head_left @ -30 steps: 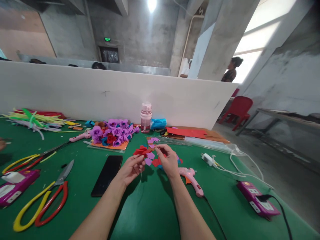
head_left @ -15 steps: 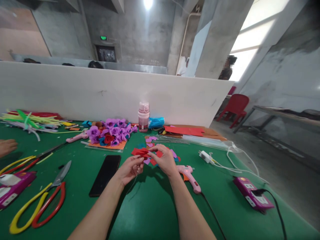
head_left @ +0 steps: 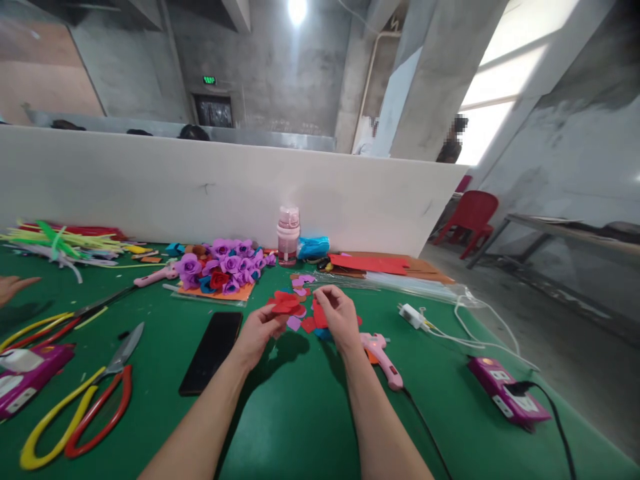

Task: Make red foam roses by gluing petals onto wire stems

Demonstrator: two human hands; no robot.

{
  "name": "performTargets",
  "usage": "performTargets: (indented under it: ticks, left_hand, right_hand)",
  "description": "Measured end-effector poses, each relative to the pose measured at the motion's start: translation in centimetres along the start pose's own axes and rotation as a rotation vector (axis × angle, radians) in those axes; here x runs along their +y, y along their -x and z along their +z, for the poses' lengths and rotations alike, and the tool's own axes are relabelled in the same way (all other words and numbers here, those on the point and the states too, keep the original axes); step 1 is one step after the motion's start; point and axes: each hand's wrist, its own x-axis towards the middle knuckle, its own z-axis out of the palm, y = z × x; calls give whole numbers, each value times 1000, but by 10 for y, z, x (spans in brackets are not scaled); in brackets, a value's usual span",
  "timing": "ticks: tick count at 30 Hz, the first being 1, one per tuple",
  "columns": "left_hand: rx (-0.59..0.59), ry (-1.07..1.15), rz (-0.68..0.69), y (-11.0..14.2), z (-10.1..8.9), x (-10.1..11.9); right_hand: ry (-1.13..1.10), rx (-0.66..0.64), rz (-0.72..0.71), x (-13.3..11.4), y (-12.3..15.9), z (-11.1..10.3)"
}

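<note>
Left hand [head_left: 257, 337], red layered flower [head_left: 286, 305] and right hand [head_left: 342, 321] above a smooth green counter [head_left: 293, 417].
Right of a flat black phone [head_left: 212, 353], the left grip pinches the flower; small flat purple and red petals [head_left: 308, 325] lie beyond; the right grip is nearly closed, its contents impossible to tell; then a pink glue gun [head_left: 383, 364].

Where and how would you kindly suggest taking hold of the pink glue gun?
Probably by the handle of the pink glue gun, from the near right side: it is slim and slants toward the person, away from the loose petals, while the right forearm lies close on its left. The cord trails from its lower end, so hold above that.
</note>
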Motion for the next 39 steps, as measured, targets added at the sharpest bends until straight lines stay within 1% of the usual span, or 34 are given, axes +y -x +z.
performTargets:
  ticks: [2,4,6,7,9,11,17,21,28,32,35,39]
  left_hand:
    - [92,-180,164,-2,-1,-3]
    - [194,-372,337,-3,-3,-6]
    - [264,-538,484,-3,-5,-8]
    - [286,-593,537,-2,-6,-8]
    - [304,-643,591,-1,-6,-9]
    - [315,-642,600,0,-6,-10]
    - [281,-574,581,1,-2,-9]
    - [272,-584,590,3,0,-6]
    - [235,-586,570,5,1,-4]
    - [214,-578,538,6,1,-5]
    - [198,-569,516,6,1,-6]
    - [209,-586,528,6,3,-5]
  right_hand:
    - [-79,6,59,1,0,2]
    - [-138,-14,113,1,1,5]
    - [-191,-48,166,1,3,7]
    - [-217,-76,192,1,4,8]
    - [-262,-139,232,1,5,10]
    - [-283,-177,247,0,6,11]
    - [-343,-212,267,-9,11,16]
    - [-330,-254,253,-11,13,17]
    - [-272,-295,260,-7,12,16]
    - [-252,-284,284,-7,12,16]
    - [-244,-271,271,-9,12,16]
    - [-233,-234,258,-10,12,15]
